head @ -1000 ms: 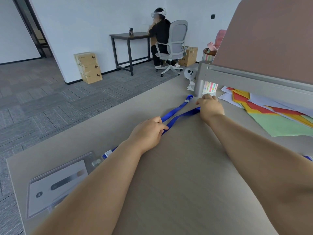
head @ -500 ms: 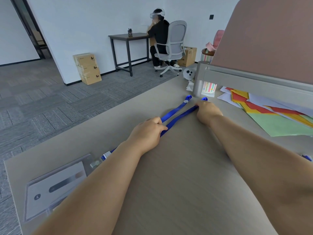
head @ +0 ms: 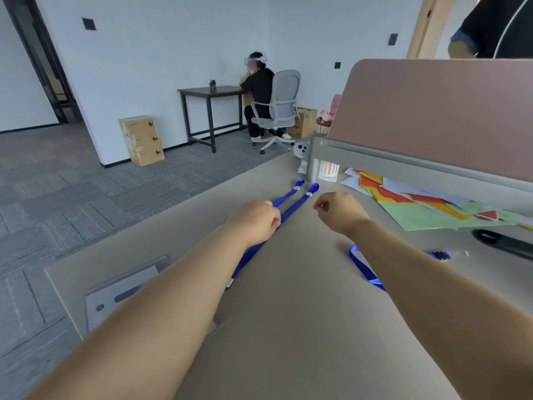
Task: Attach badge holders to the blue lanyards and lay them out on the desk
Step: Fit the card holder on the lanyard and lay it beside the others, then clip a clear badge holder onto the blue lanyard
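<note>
The blue lanyard (head: 294, 207) lies as two flat straps side by side, each far end looped past a small white clip, just short of the desk's (head: 288, 327) far edge. The left hand (head: 255, 223) sits on it, fingers curled on the straps. The right hand (head: 340, 212) hovers just beside, fingers loosely curled, holding nothing. Coloured paper (head: 418, 215) crowds the right edge.

An office: carpet tiles (head: 72, 203), a desk partition (head: 432, 111) at right, a swivel chair (head: 281, 108) at a small table (head: 207, 92).
</note>
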Demonstrator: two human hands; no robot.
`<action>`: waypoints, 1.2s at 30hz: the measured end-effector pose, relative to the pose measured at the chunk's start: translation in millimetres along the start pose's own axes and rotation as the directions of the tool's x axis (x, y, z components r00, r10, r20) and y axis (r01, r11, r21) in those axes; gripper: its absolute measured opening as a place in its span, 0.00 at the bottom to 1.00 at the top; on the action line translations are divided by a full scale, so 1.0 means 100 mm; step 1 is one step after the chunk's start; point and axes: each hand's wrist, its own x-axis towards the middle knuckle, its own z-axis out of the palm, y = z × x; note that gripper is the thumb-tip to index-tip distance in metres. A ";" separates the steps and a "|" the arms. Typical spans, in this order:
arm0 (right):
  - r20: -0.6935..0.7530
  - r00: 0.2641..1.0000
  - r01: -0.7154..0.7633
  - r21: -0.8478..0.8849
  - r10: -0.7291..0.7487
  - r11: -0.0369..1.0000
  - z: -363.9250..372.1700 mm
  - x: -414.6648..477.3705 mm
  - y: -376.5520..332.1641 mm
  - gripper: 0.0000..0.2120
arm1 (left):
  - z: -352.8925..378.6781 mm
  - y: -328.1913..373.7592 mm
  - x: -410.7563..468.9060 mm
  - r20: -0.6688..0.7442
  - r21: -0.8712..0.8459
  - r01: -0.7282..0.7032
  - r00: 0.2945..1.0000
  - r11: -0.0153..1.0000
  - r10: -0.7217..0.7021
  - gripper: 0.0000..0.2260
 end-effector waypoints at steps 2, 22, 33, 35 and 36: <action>0.000 1.000 0.004 -0.001 -0.004 1.000 -0.07 -0.25 0.05 0.12 | -0.03 0.06 -0.01 0.075 0.064 -0.011 0.997 0.998 0.007 0.12; 0.153 0.970 0.175 0.102 -0.189 0.979 0.18 -1.06 -0.58 0.11 | -0.10 -0.03 -1.02 0.082 0.086 0.198 0.975 0.976 -0.205 0.08; 0.147 0.950 0.255 0.136 -0.274 0.957 0.43 -1.63 -0.90 0.11 | -0.01 0.12 -1.98 0.113 0.422 0.417 0.857 0.805 -0.503 0.16; 0.147 0.950 0.258 0.126 -0.275 0.958 0.43 -1.71 -0.90 0.10 | 0.00 0.15 -2.07 0.089 0.404 0.437 0.856 0.803 -0.510 0.16; 0.144 0.951 0.255 0.125 -0.272 0.959 0.42 -1.73 -0.89 0.10 | -0.01 0.17 -2.11 0.074 0.393 0.445 0.857 0.805 -0.510 0.16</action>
